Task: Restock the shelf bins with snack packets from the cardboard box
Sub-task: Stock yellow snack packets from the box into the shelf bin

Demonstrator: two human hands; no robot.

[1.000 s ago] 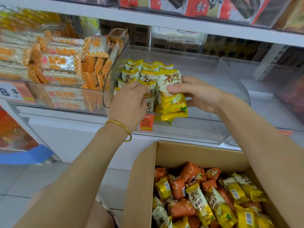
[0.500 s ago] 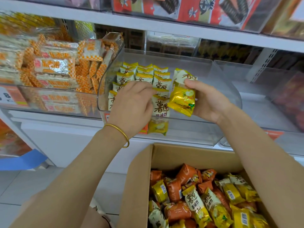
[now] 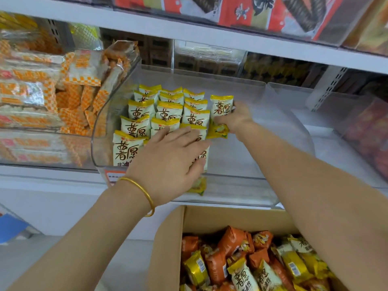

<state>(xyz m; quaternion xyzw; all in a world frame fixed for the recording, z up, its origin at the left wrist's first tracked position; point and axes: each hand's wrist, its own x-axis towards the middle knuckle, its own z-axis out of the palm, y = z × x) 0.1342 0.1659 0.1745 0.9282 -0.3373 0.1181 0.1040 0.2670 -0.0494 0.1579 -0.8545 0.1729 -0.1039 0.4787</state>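
Three rows of yellow-and-white packets [image 3: 168, 110] overlap in our clear bin [image 3: 294, 143].
Our left hand [image 3: 168, 162], fingers straight, presses flat on the front ones and hides them in part; our right hand [image 3: 235, 118] grips one more packet [image 3: 220, 108] just beside the right-most row. Below, the cardboard box [image 3: 168, 248] holds orange and yellow packets [image 3: 241, 265]. Orange-checked wafers [image 3: 42, 101] fill the neighbouring bin [image 3: 31, 143].

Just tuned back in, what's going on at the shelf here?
A person is filling the clear bin with yellow snack packets. The left hand lies flat on the front ones, fingers straight. The right hand grips one more packet, upright at the right end of the rows. The cardboard box below holds spare packets, yellow and orange.
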